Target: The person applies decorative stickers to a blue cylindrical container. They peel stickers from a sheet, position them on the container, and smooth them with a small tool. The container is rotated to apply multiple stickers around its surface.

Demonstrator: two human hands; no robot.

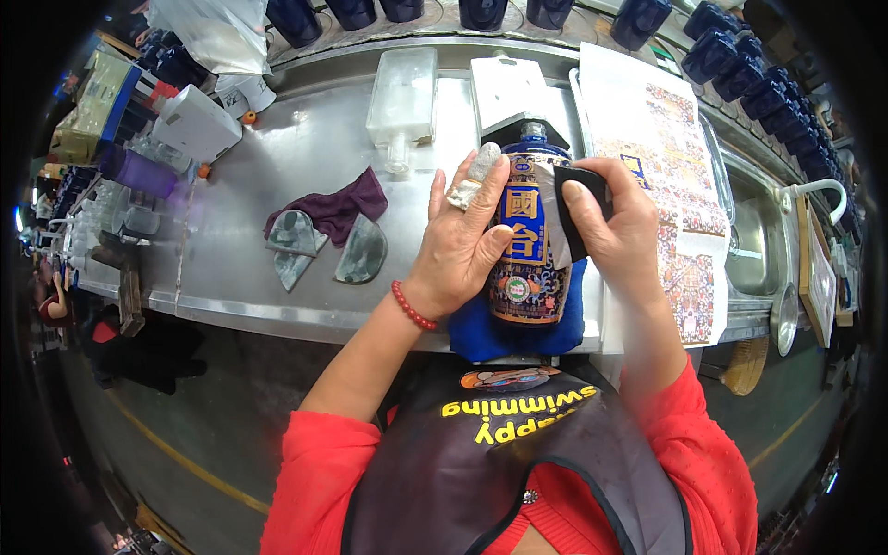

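Observation:
A dark blue bottle (527, 301) with an ornate printed decal lies on a blue cloth (472, 335), its neck pointing away from me. Along the bottle's left side rests my left hand (458, 236), fingers stretched out and touching the printed surface. One fingertip wears a pale wrap. My right hand (620, 217) pinches a flat black scraper (572, 236) against the bottle's right side. A loose pale strip of film (558, 254) shows between scraper and decal. To the left lie a purple cloth (347, 208) and several grey-green curved scrapers (362, 252).
Beyond my hands are a clear square bottle (403, 97) and a white block (509, 88). Printed decal sheets (680, 194) lie to the right, beside a metal sink (754, 245). Dark blue bottles (483, 13) line the back. A white box (197, 125) stands at left.

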